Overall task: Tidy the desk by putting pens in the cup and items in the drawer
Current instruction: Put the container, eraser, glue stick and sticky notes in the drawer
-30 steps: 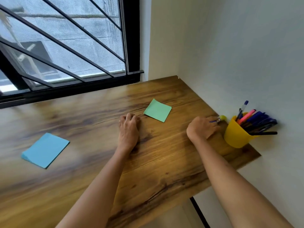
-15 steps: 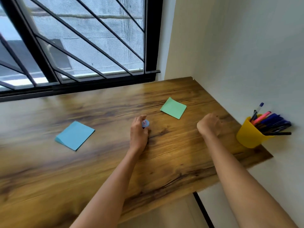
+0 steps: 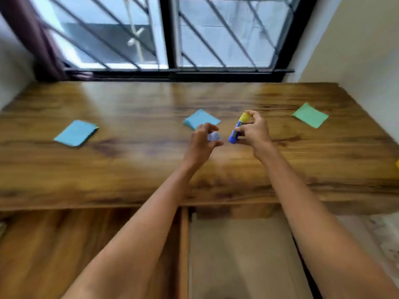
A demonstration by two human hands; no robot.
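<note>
My right hand (image 3: 254, 131) holds a blue stick with a yellow end (image 3: 238, 128), tilted, above the middle of the wooden desk (image 3: 129, 165). My left hand (image 3: 201, 141) is just to its left, fingers curled around a small pale blue round item (image 3: 213, 136); the frame is blurred there. Two blue sticky-note pads lie on the desk, one at the left (image 3: 76, 133) and one behind my hands (image 3: 201, 121). A green pad (image 3: 310, 115) lies at the far right. Only a yellow sliver of the pen cup (image 3: 397, 164) shows at the right edge.
A barred window (image 3: 194, 35) runs behind the desk, with a dark curtain (image 3: 36, 39) at the left. Walls close in on both sides. Below the desk's front edge is a wooden panel (image 3: 64, 244) and what may be an open drawer (image 3: 237, 255).
The view has swung left and back, so the cup has left the frame and a second blue pad appears. My right hand now holds the blue-and-yellow stick, lifted next to my left hand.
</note>
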